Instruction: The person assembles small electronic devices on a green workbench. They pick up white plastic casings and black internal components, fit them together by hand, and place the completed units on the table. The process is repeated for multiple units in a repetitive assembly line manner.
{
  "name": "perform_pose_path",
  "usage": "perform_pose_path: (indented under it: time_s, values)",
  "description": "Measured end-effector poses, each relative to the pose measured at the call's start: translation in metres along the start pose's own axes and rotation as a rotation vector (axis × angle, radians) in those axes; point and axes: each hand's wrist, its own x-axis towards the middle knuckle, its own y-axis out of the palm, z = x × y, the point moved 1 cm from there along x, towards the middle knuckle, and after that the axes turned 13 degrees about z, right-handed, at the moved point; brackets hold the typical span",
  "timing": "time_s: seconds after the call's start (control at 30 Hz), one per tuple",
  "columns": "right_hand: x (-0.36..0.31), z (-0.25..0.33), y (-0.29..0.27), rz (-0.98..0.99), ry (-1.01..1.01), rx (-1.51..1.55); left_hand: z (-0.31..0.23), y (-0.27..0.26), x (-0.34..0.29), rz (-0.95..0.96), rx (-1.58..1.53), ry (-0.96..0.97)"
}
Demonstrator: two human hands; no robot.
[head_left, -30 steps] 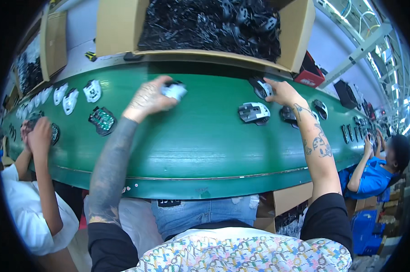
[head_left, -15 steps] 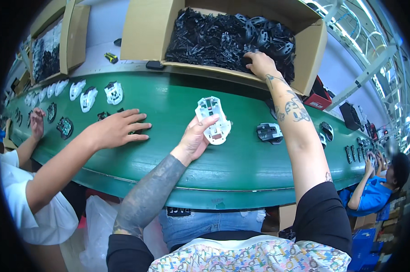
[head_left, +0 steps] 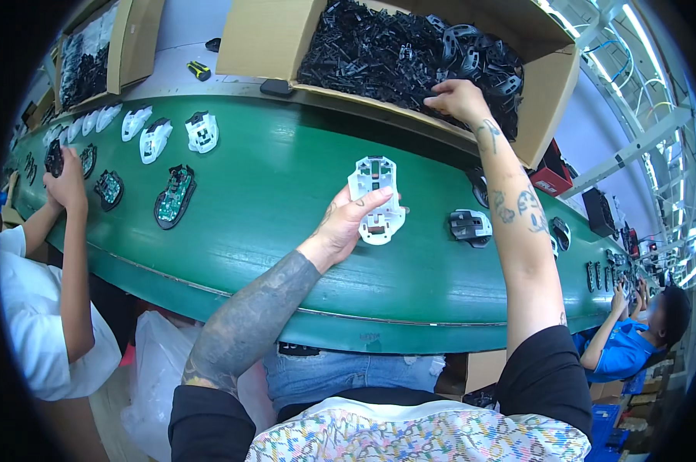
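My left hand grips a white computer mouse shell, its open, cut-out inside facing up, thumb across the middle. It is held over the green belt. My right hand is at the front edge of a large cardboard carton, its thumb and fingertips pinched together above a heap of small black plastic parts. Anything between those fingertips is too small to make out. A grey-and-black mouse shell lies on the belt, left of my right forearm.
On the green belt, left, lie a mouse base with a circuit board and several white shells. A co-worker's hands hold a dark mouse part there. Behind are a yellow-and-black cutter and another carton.
My right hand has drawn back slightly toward the carton's front edge. My left hand keeps its hold on the shell. The co-worker's hand has left the belt beside me, uncovering the mouse base.
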Motion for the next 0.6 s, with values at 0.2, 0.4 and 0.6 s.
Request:
perform_pose_path:
  time_s: [0.2, 0.4, 0.6]
  values:
    - [-0.034, -0.042, -0.006, -0.244, -0.126, 0.519, 0.004, 0.006, 0.003, 0.019, 0.012, 0.037]
    - [-0.16, 0.015, 0.059, 0.184, -0.229, 1.245, 0.0, 0.003, 0.001, 0.073, -0.015, 0.045]
    - [-0.213, 0.02, 0.081, 0.24, -0.358, 1.214, 0.0, 0.01, -0.004, 0.153, -0.104, -0.111]
